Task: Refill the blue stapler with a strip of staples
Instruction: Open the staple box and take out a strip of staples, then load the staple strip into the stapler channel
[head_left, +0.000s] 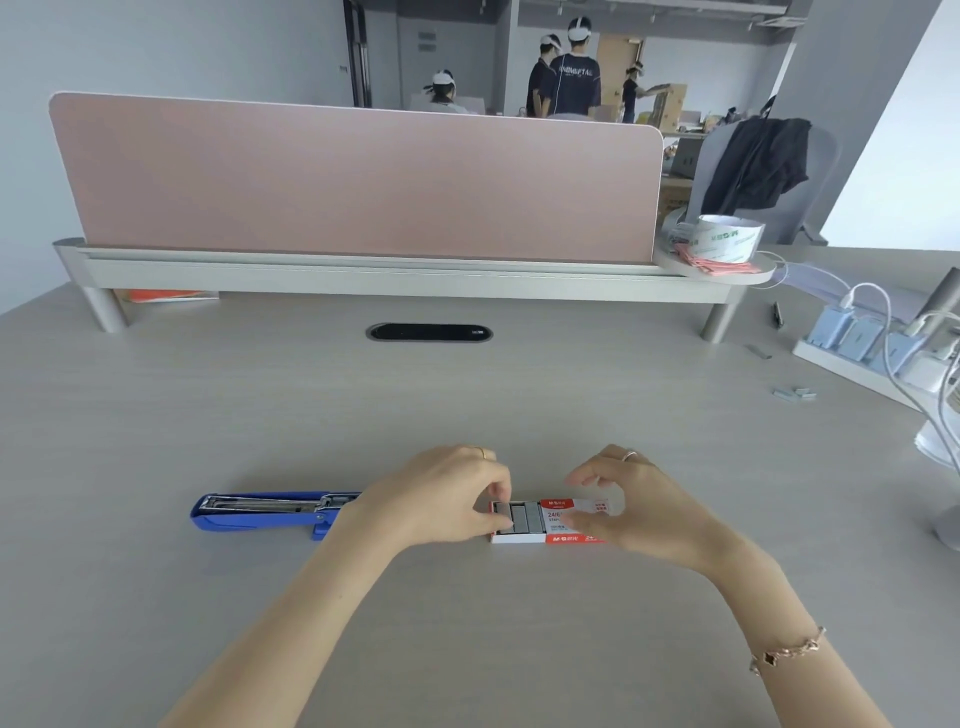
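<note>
While my left hand (447, 501) pinches a staple strip (519, 518) in the box (569, 540), right hand (631, 512) grips the box. Open blue stapler (260, 512) lies just left.

Blue stapler (260, 514); red/white box (571, 519); pink divider (353, 182).

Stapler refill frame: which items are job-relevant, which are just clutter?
Job: blue stapler, lying open; staple box; staple strips in its tray; left hand; right hand.
Clutter: loose staples; power strip; white roll; jacket.
</note>
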